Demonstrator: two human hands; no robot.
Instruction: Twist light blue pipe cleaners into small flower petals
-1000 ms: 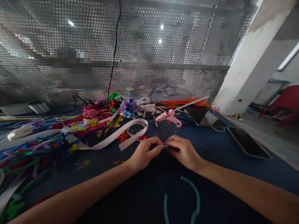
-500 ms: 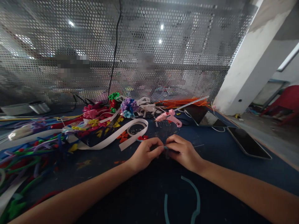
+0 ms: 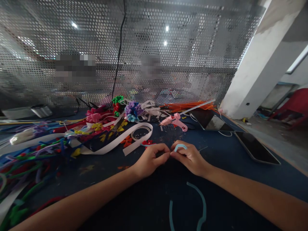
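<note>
Fingertips of the left hand [image 3: 149, 159] and right hand [image 3: 190, 156] meet over the dark blue table [image 3: 240, 166], both pinching a light blue pipe cleaner [image 3: 180, 146] that loops above the right knuckles. Behind them lie a pink glue gun [image 3: 173, 120] and a white ribbon [image 3: 115, 143].

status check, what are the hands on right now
Left hand and right hand together, pinching a light blue pipe cleaner looped over the right fingers. Pink glue gun behind, untouched. Nothing between the hands and the work.
</note>
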